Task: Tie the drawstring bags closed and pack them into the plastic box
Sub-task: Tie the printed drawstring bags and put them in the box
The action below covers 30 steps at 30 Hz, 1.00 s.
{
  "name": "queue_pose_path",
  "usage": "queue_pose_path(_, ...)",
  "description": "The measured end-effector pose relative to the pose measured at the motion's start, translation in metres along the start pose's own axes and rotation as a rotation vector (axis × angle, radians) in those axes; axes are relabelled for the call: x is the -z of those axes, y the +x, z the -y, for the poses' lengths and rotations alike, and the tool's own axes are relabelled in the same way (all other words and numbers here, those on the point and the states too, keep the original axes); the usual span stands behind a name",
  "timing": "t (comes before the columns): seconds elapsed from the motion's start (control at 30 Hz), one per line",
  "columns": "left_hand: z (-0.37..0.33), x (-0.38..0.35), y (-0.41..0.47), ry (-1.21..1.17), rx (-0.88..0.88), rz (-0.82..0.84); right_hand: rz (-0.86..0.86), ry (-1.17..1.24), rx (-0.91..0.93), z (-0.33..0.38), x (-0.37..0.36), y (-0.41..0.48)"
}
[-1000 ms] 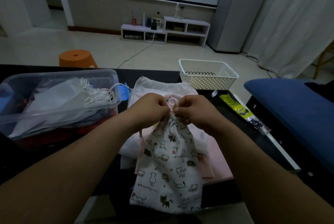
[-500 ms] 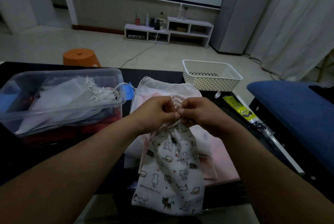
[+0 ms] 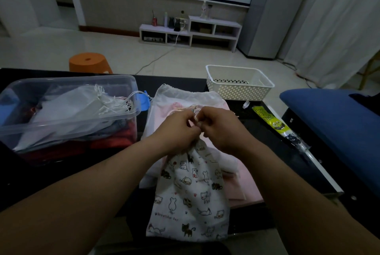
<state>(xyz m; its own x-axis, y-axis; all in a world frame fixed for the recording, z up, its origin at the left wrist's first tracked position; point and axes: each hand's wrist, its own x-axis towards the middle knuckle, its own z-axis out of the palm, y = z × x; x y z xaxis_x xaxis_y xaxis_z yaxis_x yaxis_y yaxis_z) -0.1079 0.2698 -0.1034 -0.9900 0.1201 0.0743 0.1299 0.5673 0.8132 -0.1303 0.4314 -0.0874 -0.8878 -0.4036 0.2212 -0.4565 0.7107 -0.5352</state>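
A white drawstring bag printed with cats (image 3: 191, 195) hangs over the near edge of the black table (image 3: 257, 123), its neck gathered. My left hand (image 3: 176, 129) and my right hand (image 3: 220, 127) meet at that neck, each pinching the bag's white drawstring (image 3: 195, 112) between thumb and fingers. Beneath lies a pile of more bags: a white one (image 3: 185, 96) and pink ones (image 3: 246, 187). The clear plastic box (image 3: 67, 108) stands at the left and holds several bags, white cords spilling at its rim.
A white perforated basket (image 3: 238, 82) stands at the table's far right edge. A yellow-green packet (image 3: 273, 123) lies on the right side. A blue cushion (image 3: 337, 123) sits to the right, an orange stool (image 3: 89, 62) behind the table.
Both hands stay at the bag's neck working the cord; they and the bag have shifted slightly higher and to the right in view. The fingers have changed their pinch a little.
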Motion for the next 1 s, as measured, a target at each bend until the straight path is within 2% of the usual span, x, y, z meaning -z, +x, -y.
queue_pose_path(0.07, -0.002, -0.001, -0.002, 0.047, -0.014, -0.017, -0.033, -0.030, 0.036, 0.002, -0.004, -0.002)
queue_pose_path(0.17, -0.001, 0.007, -0.003, -0.007, 0.044, 0.030, -0.048, 0.015, 0.027, 0.002, -0.004, -0.003)
queue_pose_path(0.4, -0.001, 0.033, -0.001, -0.253, 0.176, 0.257, 0.056, 0.272, -0.071, 0.006, 0.007, -0.005)
queue_pose_path(0.5, 0.001, 0.037, 0.000, -0.428, 0.278, 0.360, 0.052, 0.282, -0.064, 0.005, 0.008, -0.005)
queue_pose_path(0.6, 0.006, 0.038, 0.003, -0.528, 0.306, 0.401, 0.054, 0.292, -0.049, 0.003, 0.008, -0.006)
queue_pose_path(0.8, 0.009, 0.035, 0.005, -0.503, 0.291, 0.427, 0.044, 0.282, -0.042, 0.004, 0.007, -0.005)
queue_pose_path(1.0, 0.002, 0.029, 0.003, -0.305, 0.190, 0.289, 0.051, 0.305, -0.089, 0.002, 0.007, -0.005)
